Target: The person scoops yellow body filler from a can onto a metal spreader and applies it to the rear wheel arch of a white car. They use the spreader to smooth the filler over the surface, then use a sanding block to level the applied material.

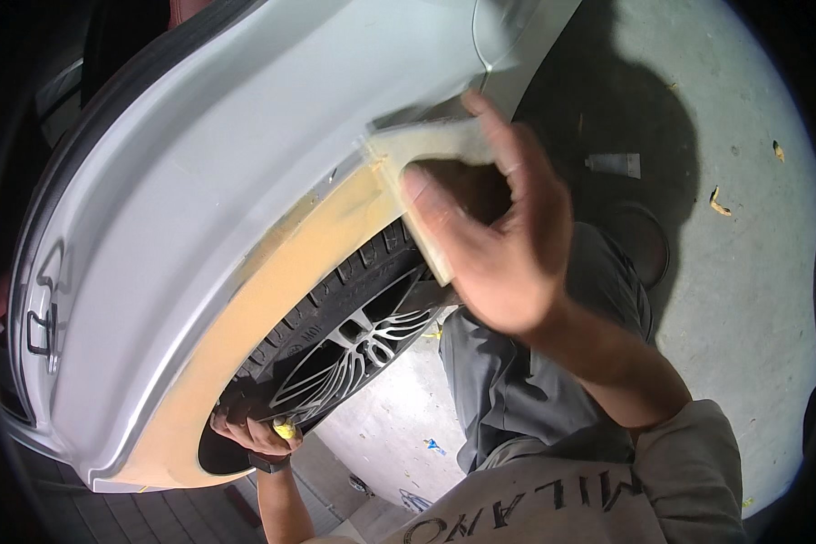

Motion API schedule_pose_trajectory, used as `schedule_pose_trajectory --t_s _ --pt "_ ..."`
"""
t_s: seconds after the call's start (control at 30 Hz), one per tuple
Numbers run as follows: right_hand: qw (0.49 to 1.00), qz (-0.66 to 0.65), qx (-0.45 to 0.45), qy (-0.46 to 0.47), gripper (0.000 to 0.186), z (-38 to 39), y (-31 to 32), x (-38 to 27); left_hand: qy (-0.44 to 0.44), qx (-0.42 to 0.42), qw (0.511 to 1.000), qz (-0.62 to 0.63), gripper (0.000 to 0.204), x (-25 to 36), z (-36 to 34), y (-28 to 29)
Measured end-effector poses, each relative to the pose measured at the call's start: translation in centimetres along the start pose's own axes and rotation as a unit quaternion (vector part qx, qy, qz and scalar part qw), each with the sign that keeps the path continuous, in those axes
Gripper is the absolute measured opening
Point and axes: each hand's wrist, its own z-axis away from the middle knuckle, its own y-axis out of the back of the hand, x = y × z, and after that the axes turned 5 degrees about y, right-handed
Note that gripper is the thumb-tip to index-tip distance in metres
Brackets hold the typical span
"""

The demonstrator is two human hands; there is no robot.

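Observation:
My right hand point(508, 236), blurred by motion, holds a flat cream-coloured sanding block point(440, 145) between thumb and fingers. The block lies against the upper end of a band of yellowish body filler point(286, 263) on a light grey car body panel point(236, 136). This band curves along the wheel arch. My left hand point(256, 431) is at the lower end of the arch, beside the tyre, its fingers curled. Something yellow point(284, 429) shows at its thumb side; what it is, and what the fingertips touch, I cannot make out.
Inside the arch stands a black tyre point(304, 317) with a dark and silver spoked rim point(367, 340). My bent leg point(539, 381) is close to the wheel. On the concrete floor point(734, 109) lie a pale tube point(614, 165) and small yellow scraps point(720, 201).

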Motion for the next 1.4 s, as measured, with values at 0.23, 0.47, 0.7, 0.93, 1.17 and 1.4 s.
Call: schedule_pose_trajectory --t_s 0.23,0.47,0.7,0.93,1.17,1.4 --pt "0.995 -0.072 -0.047 0.059 0.070 -0.4 1.0 -0.8 0.022 -0.001 1.000 0.012 0.070 -0.1 0.3 0.0" --pt "0.957 0.042 -0.224 0.177 0.081 0.3 -0.1 -1.9 0.015 -0.007 1.000 0.025 0.065 -0.7 1.3 0.0" --pt "0.955 0.121 -0.250 0.107 0.077 0.4 2.7 0.5 0.017 -0.007 0.999 0.027 0.065 -0.1 0.4 0.1" --pt "1.000 -0.005 -0.023 -0.019 0.072 -0.3 2.8 5.2 0.013 -0.001 1.000 0.017 0.067 0.3 -0.1 0.2" --pt "0.995 0.012 -0.013 0.103 0.087 1.5 -2.5 3.7 0.008 0.000 1.000 0.021 0.058 0.7 -0.4 0.3" --pt "0.993 -0.107 0.049 -0.012 0.085 1.6 -3.2 2.0 0.029 -0.011 0.999 0.034 0.059 0.6 0.7 -0.1"
